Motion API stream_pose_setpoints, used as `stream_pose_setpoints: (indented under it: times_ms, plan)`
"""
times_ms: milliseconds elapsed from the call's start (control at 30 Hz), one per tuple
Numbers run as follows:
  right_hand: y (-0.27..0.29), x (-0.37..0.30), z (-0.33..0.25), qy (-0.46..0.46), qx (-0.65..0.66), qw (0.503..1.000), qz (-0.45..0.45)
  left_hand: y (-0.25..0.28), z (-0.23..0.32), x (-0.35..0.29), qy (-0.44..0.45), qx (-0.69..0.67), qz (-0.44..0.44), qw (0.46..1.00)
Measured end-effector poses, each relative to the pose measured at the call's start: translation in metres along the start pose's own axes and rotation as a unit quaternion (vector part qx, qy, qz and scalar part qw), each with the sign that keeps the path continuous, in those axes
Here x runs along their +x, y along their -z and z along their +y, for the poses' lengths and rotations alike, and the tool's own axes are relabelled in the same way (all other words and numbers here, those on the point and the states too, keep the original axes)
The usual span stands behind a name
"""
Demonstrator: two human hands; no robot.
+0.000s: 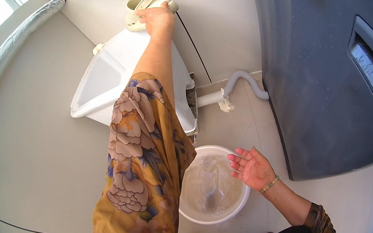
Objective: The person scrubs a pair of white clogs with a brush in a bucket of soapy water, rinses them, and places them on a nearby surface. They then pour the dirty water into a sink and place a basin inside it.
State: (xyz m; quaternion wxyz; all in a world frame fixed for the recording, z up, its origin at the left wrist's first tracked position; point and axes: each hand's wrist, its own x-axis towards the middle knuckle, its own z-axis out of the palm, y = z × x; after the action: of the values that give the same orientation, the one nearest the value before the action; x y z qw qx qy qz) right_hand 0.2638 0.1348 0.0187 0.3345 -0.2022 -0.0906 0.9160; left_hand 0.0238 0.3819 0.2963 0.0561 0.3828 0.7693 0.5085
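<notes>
Pale cream clog [134, 25], rounded, strapped, in left fingers [145, 12]

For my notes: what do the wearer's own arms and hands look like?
The left hand is ungloved, its arm in a loose mustard-yellow fabric sleeve with a large floral print in dusty pink and blue. The right hand is ungloved too, with a green-and-yellow beaded bracelet at the wrist and a dark brown patterned sleeve further up.
</notes>
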Motion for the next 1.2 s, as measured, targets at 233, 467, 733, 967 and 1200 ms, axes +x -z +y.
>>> stream_pose_setpoints:
  times_ms: [233, 467, 733, 967, 1200]
  plan:
    - [-0.002, 0.002, 0.003, -0.015, 0.001, 1.000, -0.002, -0.004, -0.002, 0.003, 0.054, 0.016, 0.072, 0.996]
    - [0.001, 0.002, 0.001, -0.038, 0.005, 0.999, 0.003, 0.011, -0.030, -0.113, -0.497, 0.103, 0.006, 0.861]
    - [0.028, 0.014, 0.010, -0.078, -0.040, 0.993, 0.080, 0.189, -0.288, -0.273, -0.614, 0.195, -0.454, 0.615]
    - [0.021, 0.011, 0.009, -0.093, -0.095, 0.983, 0.123, 0.267, -0.420, -0.311, -0.333, 0.396, -0.409, 0.751]
    - [0.011, 0.011, 0.005, -0.085, -0.134, 0.978, 0.139, 0.256, -0.423, -0.331, -0.187, 0.427, -0.408, 0.785]
